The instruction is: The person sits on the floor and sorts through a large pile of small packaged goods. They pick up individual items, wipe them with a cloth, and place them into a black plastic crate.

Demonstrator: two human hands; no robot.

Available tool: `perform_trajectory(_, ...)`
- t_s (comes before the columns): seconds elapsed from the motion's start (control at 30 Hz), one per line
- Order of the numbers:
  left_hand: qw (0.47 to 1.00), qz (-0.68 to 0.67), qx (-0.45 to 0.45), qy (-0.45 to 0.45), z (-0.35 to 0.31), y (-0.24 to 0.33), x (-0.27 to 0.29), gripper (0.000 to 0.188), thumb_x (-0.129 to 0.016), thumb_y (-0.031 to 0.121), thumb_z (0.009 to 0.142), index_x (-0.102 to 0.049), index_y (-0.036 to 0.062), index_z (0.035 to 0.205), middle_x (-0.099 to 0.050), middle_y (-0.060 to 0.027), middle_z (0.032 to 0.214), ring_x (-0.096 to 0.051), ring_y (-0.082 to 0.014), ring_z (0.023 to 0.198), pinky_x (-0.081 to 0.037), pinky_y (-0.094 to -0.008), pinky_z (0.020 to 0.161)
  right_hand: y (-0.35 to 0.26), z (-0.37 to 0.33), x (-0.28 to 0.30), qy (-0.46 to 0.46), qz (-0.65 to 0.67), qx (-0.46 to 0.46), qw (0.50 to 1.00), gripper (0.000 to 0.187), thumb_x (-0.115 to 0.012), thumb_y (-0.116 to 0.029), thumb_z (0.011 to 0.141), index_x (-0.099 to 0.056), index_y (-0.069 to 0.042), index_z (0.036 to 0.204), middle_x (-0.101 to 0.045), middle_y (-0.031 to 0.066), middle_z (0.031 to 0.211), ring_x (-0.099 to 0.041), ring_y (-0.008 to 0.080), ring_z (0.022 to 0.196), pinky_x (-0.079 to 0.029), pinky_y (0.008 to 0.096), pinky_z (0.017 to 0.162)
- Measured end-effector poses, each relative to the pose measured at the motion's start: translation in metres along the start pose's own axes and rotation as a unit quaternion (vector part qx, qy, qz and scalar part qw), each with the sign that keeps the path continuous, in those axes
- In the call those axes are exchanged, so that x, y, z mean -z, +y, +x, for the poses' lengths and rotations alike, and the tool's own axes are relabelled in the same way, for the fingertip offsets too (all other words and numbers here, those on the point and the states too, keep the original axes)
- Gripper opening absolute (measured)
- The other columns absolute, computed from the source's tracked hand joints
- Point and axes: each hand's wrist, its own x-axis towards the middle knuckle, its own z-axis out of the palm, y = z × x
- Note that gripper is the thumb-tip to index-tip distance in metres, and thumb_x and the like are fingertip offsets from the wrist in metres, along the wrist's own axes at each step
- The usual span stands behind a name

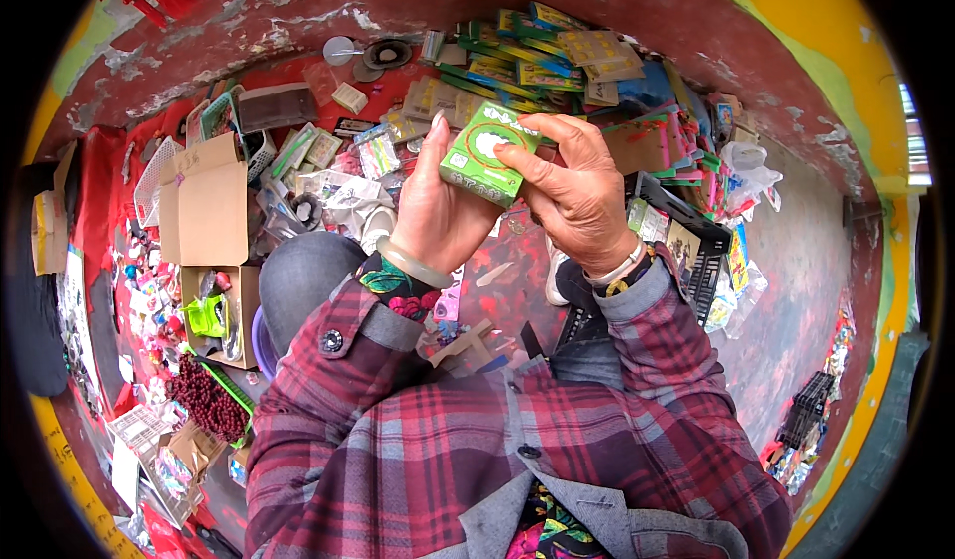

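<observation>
A small green box (472, 173) with a white picture in a round patch on its front is held up before my chest. My left hand (439, 217) cradles it from below and the left, its thumb upright along the box's edge. The other left fingers are hidden behind the box. From the right, my right hand (580, 190) grips the same box, one finger pressed on the front panel and others bent at the upper right corner. A pale bangle (412, 267) circles my left wrist, and a light band (619, 264) is on my right one.
An open cardboard box (205, 199) stands at left beside a dark rounded seat or knee (308, 285). Stacked colourful packets (527, 62) lie against the red wall ahead. A black plastic crate (696, 221) is at right. Dark red beads (207, 400) fill a green basket at lower left.
</observation>
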Motion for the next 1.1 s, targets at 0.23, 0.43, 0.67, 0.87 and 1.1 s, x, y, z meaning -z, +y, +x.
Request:
perform_trajectory(0.23,0.998,-0.014,-0.044,0.047,-0.003,0.002,-0.011,0.048,-0.043,0.049,0.093,-0.048,0.0091,0.119,-0.057,-0.0091,0.111,-0.055,-0.0227,0.103,-0.041,-0.0430,0.093,-0.010,0.005,0.011,-0.084,0.068,-0.034,0.994,0.046,-0.061,0.004,0.062,-0.064,-0.008,0.107,-0.057,0.0093,0.108,-0.055,0.0243,0.091,-0.047,0.0321,0.079)
perform_trajectory(0.43,0.998,0.015,-0.058,0.020,-0.001,0.001,-0.005,0.044,-0.049,0.046,0.091,-0.050,0.0105,0.116,-0.058,-0.0066,0.108,-0.055,-0.0220,0.102,-0.044,-0.0412,0.089,-0.016,0.009,0.014,-0.016,0.097,-0.055,0.994,0.022,-0.070,-0.006,0.068,-0.064,-0.007,0.089,-0.060,0.0065,0.085,-0.057,0.0248,0.079,-0.047,0.0345,0.069)
perform_trajectory(0.67,0.997,0.036,-0.058,0.039,-0.003,-0.002,-0.011,0.041,-0.049,0.044,0.092,-0.050,0.0111,0.116,-0.058,-0.0051,0.109,-0.055,-0.0204,0.103,-0.042,-0.0409,0.092,-0.018,0.006,0.001,-0.003,0.051,-0.038,0.998,0.013,-0.069,-0.007,0.070,-0.063,-0.008,0.082,-0.059,0.0046,0.082,-0.058,0.0236,0.078,-0.048,0.0330,0.065)
perform_trajectory(0.87,0.997,0.046,-0.055,0.039,-0.003,-0.004,-0.003,0.039,-0.048,0.041,0.093,-0.049,0.0106,0.119,-0.058,-0.0051,0.110,-0.056,-0.0196,0.101,-0.042,-0.0406,0.092,-0.022,0.006,0.006,-0.053,0.014,-0.064,0.996,0.015,-0.069,-0.001,0.070,-0.067,-0.005,0.085,-0.063,0.0070,0.080,-0.060,0.0239,0.072,-0.048,0.0323,0.064)
perform_trajectory(1.1,0.984,0.147,-0.098,0.030,-0.005,-0.011,-0.008,0.039,-0.049,0.035,0.094,-0.047,0.0089,0.122,-0.058,-0.0072,0.112,-0.056,-0.0196,0.103,-0.045,-0.0371,0.091,-0.021,0.005,0.018,-0.158,-0.059,-0.050,0.984,0.012,-0.066,-0.006,0.074,-0.067,-0.005,0.085,-0.065,0.0084,0.083,-0.062,0.0255,0.074,-0.051,0.0331,0.065)
